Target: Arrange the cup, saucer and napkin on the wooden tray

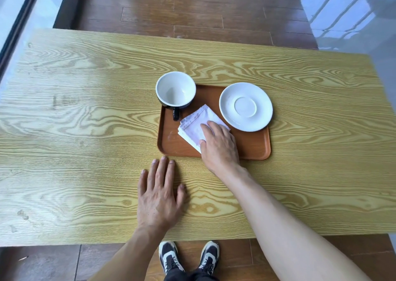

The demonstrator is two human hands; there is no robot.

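On the brown wooden tray [252, 145], the right hand [218, 145] presses flat on the folded white napkin [194, 126], between black-and-white cup [175, 89] and white saucer [245, 106]. Left hand [159, 197] rests spread, empty, near the tray. Next, probably: cup onto saucer.

A rectangular desk [85, 109] with a light yellow wood-grain top is shown from above. A brown wooden tray [250, 147] with rounded corners is placed directly on it, slightly right of centre. The left hand [159, 197] is laid flat, palm down, on the bare surface just before the tray's near left corner. The remaining desk surface is seen uncovered.
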